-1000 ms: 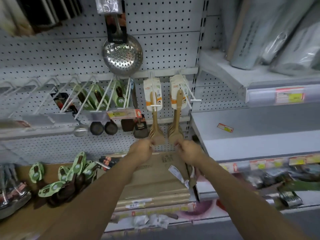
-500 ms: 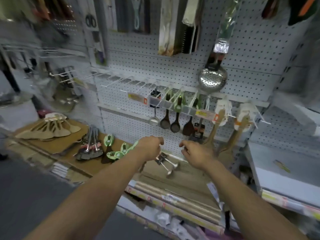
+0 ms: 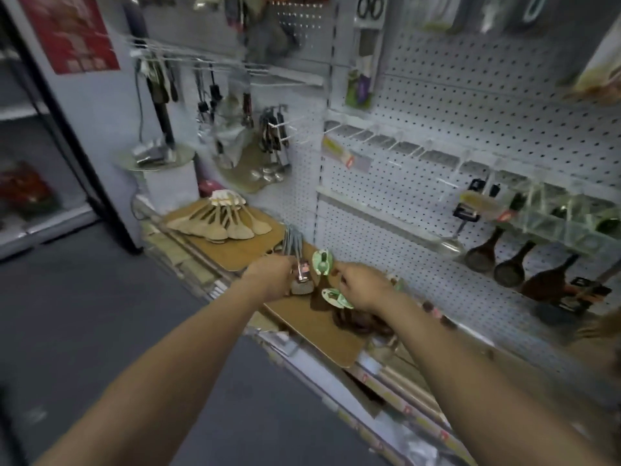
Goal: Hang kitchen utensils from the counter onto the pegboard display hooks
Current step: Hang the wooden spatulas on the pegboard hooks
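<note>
Spanning the right half of the view, the white pegboard (image 3: 437, 105) carries rows of wire hooks (image 3: 396, 142); dark ladles (image 3: 484, 253) hang from the lower row, bowls down and long axes near vertical. Below it the brown counter (image 3: 322, 334) runs from far left to near right. A fan of pale wooden spatulas (image 3: 221, 220) lies at its far end, blades toward the viewer and handles converging away. Nearer, a bundle of metal utensils (image 3: 295, 260) lies with its long axis running away from the viewer toward the pegboard, the grey handles at the far end. Beside it, dark spoons with green card labels (image 3: 332, 297) lie heaped on the counter, with one label (image 3: 321, 262) standing upright. The left hand (image 3: 272, 277) reaches to the metal bundle's near end, fingers curled; whether they grip it cannot be told. The right hand (image 3: 364, 285) hovers over the labelled spoons, fingers bent downward; contact is unclear through blur.
</note>
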Demonstrator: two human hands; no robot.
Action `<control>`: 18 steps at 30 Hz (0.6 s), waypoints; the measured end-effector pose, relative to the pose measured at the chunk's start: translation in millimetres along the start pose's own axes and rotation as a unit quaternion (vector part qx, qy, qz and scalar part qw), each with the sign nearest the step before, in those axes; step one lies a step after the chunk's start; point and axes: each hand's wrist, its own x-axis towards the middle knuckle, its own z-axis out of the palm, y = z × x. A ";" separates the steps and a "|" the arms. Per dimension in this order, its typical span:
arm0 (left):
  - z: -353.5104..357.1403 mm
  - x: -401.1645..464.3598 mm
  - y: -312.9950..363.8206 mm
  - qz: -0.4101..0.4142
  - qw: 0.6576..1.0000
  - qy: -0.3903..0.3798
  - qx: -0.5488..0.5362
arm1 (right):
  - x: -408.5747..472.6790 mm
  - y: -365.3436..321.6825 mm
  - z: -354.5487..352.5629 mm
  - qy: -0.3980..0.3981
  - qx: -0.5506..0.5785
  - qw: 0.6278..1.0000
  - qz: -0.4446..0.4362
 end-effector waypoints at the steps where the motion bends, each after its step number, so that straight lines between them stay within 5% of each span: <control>1: -4.2 7.6 -27.7 -0.005 1.000 -0.006 0.000 | 23.4 -17.3 4.9 -0.001 0.005 1.000 0.000; 9: -24.5 62.1 -202.9 -0.033 0.997 -0.061 0.017 | 163.5 -113.1 31.7 -0.033 0.032 0.999 0.003; 18: -13.5 144.0 -306.2 -0.051 0.994 -0.093 0.022 | 318.9 -154.1 64.7 -0.071 0.040 0.997 -0.009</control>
